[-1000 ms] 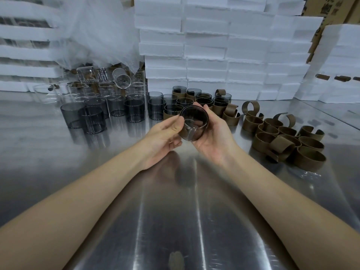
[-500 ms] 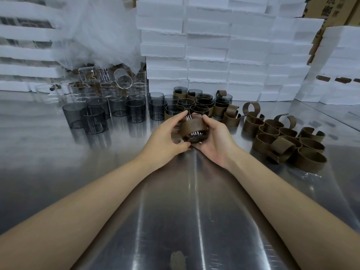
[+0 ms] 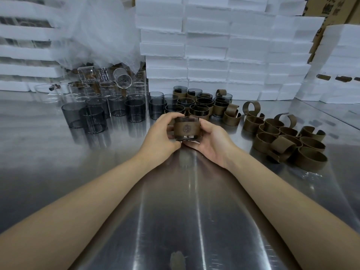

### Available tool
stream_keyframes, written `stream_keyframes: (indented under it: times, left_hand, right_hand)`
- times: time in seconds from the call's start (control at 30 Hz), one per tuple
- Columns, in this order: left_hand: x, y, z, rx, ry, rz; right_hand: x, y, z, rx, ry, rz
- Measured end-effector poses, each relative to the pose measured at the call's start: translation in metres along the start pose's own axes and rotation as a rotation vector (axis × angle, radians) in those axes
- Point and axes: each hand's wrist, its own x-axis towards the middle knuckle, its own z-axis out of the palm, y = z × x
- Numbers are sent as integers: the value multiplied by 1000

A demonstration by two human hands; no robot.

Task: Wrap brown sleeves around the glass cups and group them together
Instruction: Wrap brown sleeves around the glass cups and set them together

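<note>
A sleeved smoked-glass cup (image 3: 186, 128) is held upright between the left hand (image 3: 160, 135) and the right hand (image 3: 211, 142), just above the polished steel bench (image 3: 175, 211). Behind it a cluster of sleeved cups (image 3: 196, 105) is grouped, with bare dark glass cups (image 3: 93, 115) to its left and loose brown curled sleeves (image 3: 286, 137) to its right. Stacked white foam boxes (image 3: 224, 45) are ranged behind everything.

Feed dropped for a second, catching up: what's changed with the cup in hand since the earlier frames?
The glass cup, tipped with its mouth toward the camera a second ago, has been turned upright, and the brown sleeve now wraps it, emblem facing the camera. Left hand and right hand keep their grip on its sides. The bare cups, finished cups and loose sleeves haven't moved.
</note>
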Motion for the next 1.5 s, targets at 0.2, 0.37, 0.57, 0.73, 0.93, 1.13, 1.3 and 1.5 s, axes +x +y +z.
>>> stream_keyframes:
  times: [0.2, 0.37, 0.57, 0.73, 0.93, 1.13, 1.3, 1.5]
  left_hand:
    - [-1, 2, 0, 12, -1, -13]
    - [-1, 3, 0, 30, 0, -5]
    - [-1, 3, 0, 42, -27, -19]
    - [4, -7, -10, 426, 20, -89]
    - [11, -24, -39, 1015, 236, -254]
    - [12, -31, -57, 1033, 330, -540]
    - [12, -32, -54, 1075, 340, -479]
    - [14, -32, -63, 1102, 378, -557]
  right_hand:
    - [-2, -2, 3, -3, -1, 8]
    - [-3, -3, 3, -67, -32, -12]
    - [-4, -2, 5, -492, 110, -180]
    - [-2, -11, -11, -1090, 480, -434]
    - [1, -18, -27, -1169, 592, -401]
    - [-1, -21, -32, -1278, 634, -495]
    - [-2, -20, -30, -1229, 615, -564]
    - [1, -15, -35, -1224, 549, -566]
